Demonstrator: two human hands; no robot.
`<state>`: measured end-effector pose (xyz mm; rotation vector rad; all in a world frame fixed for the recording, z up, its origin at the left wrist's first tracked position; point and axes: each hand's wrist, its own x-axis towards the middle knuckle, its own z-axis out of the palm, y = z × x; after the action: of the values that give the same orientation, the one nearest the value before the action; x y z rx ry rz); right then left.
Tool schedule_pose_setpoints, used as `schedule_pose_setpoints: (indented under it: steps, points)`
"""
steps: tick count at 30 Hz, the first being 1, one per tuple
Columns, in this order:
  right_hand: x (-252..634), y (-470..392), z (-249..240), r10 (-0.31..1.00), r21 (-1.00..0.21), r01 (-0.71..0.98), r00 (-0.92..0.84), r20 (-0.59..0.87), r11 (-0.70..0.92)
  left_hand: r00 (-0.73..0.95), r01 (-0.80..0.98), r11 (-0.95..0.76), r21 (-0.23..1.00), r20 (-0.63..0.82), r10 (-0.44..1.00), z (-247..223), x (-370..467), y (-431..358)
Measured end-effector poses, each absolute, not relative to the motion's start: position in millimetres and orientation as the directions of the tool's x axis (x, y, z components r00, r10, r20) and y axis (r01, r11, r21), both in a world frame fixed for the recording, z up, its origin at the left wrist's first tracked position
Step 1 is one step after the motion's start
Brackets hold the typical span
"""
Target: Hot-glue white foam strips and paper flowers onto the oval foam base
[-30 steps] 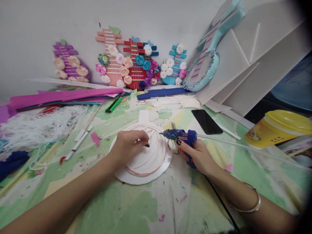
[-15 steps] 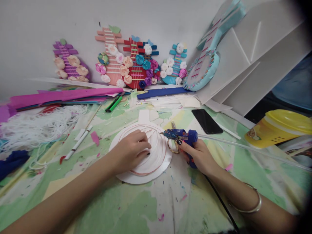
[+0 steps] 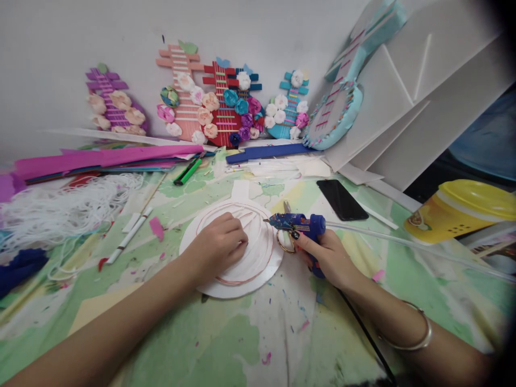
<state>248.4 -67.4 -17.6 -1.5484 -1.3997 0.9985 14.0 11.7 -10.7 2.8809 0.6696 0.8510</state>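
Observation:
A round white cutout (image 3: 237,290) with a short neck lies flat on the table before me. A thin reddish outline runs around its face, and white strands or folds cover the middle. My left hand (image 3: 220,244) rests on its left half with fingers curled and pressed together; what they pinch, if anything, is hidden under them. In my right hand (image 3: 328,255) is a blue glue gun (image 3: 300,223), its tip pointing left over the cutout's right edge. Scissors (image 3: 286,239) with gold-coloured handles lie partly behind the gun and hand.
Tangled white cord (image 3: 68,209) is heaped at left. A green cutter (image 3: 188,171) lies behind the cutout, a black phone (image 3: 342,200) right of it. A yellow tub (image 3: 459,212) stands far right. Decorated guitar shapes (image 3: 223,107) lean on the wall. The gun's black cable (image 3: 365,328) trails toward me.
The white cutout has turned slightly under my left hand, its neck shifting a little right and its near edge moving away from me. The glue gun stays almost where it was.

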Motion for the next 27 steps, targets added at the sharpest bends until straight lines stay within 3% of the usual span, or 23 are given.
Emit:
schedule_pose_setpoints:
  steps: [7, 10, 13, 16, 19, 27]
  points:
    - [246.7, -68.9, -14.8, 0.998, -0.929, 0.367, 0.051, -0.021, -0.038, 0.655, 0.403, -0.843, 0.356, 0.531, 0.537, -8.9, 13.2, 11.9]
    - [246.8, -69.5, -14.2, 0.999, -0.935, 0.354, 0.048, -0.019, -0.035, 0.545, 0.481, -0.736, 0.476, 0.495, 0.676, -3.0, 13.9, 9.7]
    - [247.2, -69.8, -14.6, 0.998, -0.939, 0.341, 0.052, -0.030, -0.046, 0.334, 0.553, -0.456, 0.697, 0.317, 0.888, 2.5, 16.2, 8.5]
    - [247.1, -69.7, -15.1, 0.998, -0.943, 0.329, 0.060, -0.036, -0.054, 0.215, 0.511, -0.167, 0.843, 0.063, 0.975, 6.2, 18.2, 8.5]
    - [247.1, -69.5, -15.7, 0.998, -0.948, 0.315, 0.053, -0.026, -0.041, 0.137, 0.519, -0.056, 0.853, -0.018, 0.990, 8.7, 18.5, 8.3]
    - [247.5, -69.4, -16.8, 0.998, -0.944, 0.328, 0.049, -0.034, -0.048, 0.173, 0.750, -0.128, 0.649, -0.004, 0.985, 8.2, 19.1, 7.4]
